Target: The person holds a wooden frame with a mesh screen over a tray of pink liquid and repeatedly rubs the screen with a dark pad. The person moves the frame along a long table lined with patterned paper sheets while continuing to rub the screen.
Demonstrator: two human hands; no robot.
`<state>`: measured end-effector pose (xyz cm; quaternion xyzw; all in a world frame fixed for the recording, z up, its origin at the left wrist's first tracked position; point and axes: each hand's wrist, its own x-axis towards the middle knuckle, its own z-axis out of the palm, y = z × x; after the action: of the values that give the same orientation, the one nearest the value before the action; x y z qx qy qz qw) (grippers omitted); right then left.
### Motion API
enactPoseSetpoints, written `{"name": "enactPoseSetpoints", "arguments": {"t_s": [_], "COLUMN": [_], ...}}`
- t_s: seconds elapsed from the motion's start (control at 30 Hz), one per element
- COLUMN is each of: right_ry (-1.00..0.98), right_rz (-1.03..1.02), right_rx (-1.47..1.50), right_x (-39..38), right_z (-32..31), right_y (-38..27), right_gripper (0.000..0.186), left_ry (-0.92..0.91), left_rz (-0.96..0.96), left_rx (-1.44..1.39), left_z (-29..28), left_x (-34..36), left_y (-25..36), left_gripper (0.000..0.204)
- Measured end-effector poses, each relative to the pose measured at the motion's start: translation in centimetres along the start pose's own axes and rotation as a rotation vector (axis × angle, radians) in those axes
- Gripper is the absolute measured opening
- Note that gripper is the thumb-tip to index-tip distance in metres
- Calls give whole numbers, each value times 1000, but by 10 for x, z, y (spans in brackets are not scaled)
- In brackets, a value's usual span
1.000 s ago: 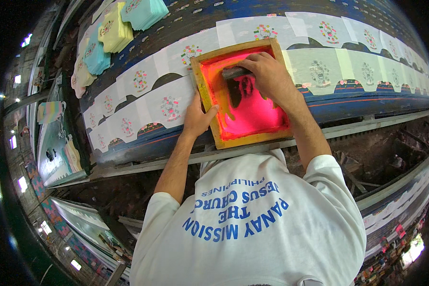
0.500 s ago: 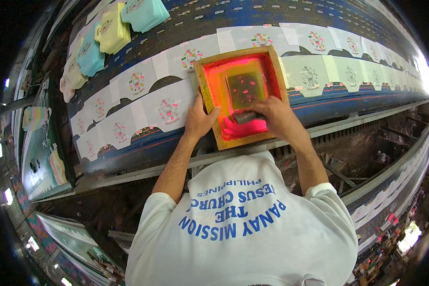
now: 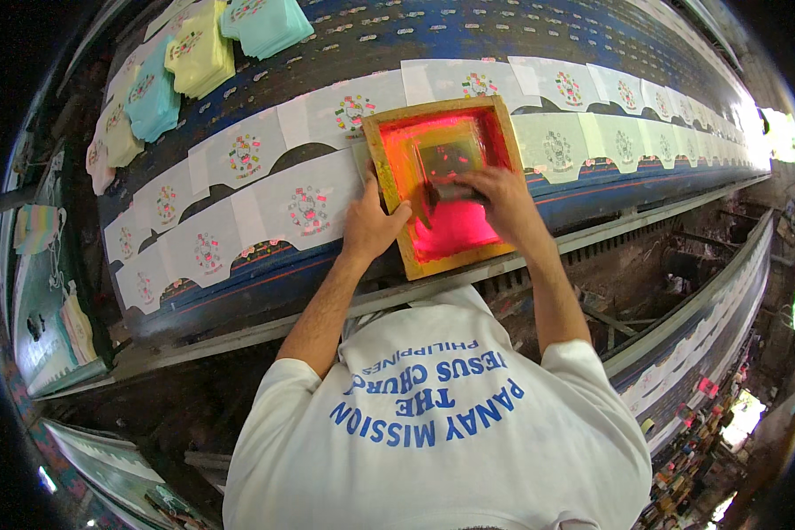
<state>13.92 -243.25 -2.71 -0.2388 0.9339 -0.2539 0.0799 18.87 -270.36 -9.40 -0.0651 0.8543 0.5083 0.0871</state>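
A wooden-framed printing screen (image 3: pixel 435 111) lies slightly tilted on the long table, over one of the white cloth pieces. My left hand (image 3: pixel 375 228) is closed on its left edge near the lower corner, thumb over the rim. Inside the frame, my right hand (image 3: pixel 506 201) grips a dark squeegee (image 3: pixel 453 192) whose blade rests on the mesh. Bright pink ink (image 3: pixel 455 234) covers the near part of the mesh. Beyond the squeegee, a darker stencil window (image 3: pixel 450 159) shows small pink marks. Whatever lies directly beneath the screen is hidden.
White cloth pieces (image 3: pixel 305 199) with printed figures run in two rows along the table. Stacks of yellow (image 3: pixel 201 53) and blue (image 3: pixel 154 93) cut pieces lie at the far left. A metal rail (image 3: pixel 592 231) edges the table; another printing table (image 3: pixel 698 318) stands at right.
My right hand has pushed the squeegee a little away from me across the mesh, with more pink ink showing behind it. My left hand keeps its hold on the frame.
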Motion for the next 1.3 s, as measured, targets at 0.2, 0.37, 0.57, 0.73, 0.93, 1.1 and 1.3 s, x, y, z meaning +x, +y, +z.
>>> {"name": "enactPoseSetpoints", "arguments": {"t_s": [0.2,0.37,0.57,0.73,0.93,1.1,1.3], "right_ry": [47,68,126,145,105,-11,-26], "right_rz": [64,-60,-146,-159,-139,-128,-170], "right_rx": [-39,-53,-25,-18,-7,55,97], "right_x": [-57,-60,-70,-89,-106,-108,-105], "right_z": [6,3,-17,-74,-120,-129,-133], "right_y": [-29,-16,19,96,195,216,225], "right_gripper": [60,64,74,71,70,71,73], "left_ry": [5,9,41,39,12,-49,3], "left_rz": [21,30,4,82,29,-95,-2], "left_rx": [-1,43,195,182,48,-173,-279], "left_z": [6,6,14,92,190,204,213], "left_x": [5,7,-2,28,67,75,73], "left_y": [-12,-5,63,103,132,146,136], "left_gripper": [98,100,109,109,97,97,94]}}
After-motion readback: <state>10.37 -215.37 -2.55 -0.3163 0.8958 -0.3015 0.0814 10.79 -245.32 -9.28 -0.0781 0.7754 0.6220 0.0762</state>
